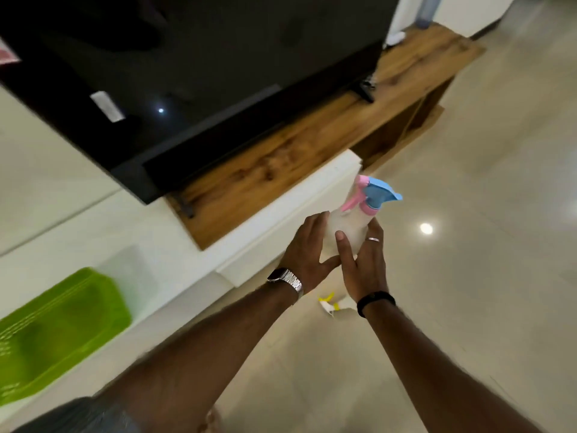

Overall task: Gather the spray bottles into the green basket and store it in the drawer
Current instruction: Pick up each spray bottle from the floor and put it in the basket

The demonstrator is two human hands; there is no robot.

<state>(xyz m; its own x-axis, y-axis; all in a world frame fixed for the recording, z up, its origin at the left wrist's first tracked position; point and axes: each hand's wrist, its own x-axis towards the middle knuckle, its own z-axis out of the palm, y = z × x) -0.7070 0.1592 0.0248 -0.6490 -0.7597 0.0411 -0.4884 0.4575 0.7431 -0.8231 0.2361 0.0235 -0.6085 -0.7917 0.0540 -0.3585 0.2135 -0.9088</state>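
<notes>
Both of my hands hold a white spray bottle (pixel 349 225) with a blue and pink trigger head, up in the air in front of the white cabinet. My left hand (pixel 307 246) presses its left side with fingers spread. My right hand (pixel 363 264) wraps its right side. A second spray bottle (pixel 331 304) with a yellow trigger lies on the floor under my right wrist, mostly hidden. The green basket (pixel 62 326) rests on the white cabinet top at the lower left, and looks empty in the blur.
A large black television (pixel 193 67) stands on a wooden top (pixel 281 157) behind the bottle. White drawer fronts (pixel 281 242) run below the wood. An open wooden shelf (pixel 406 126) lies to the right. Glossy tiled floor (pixel 468 276) spreads right and down.
</notes>
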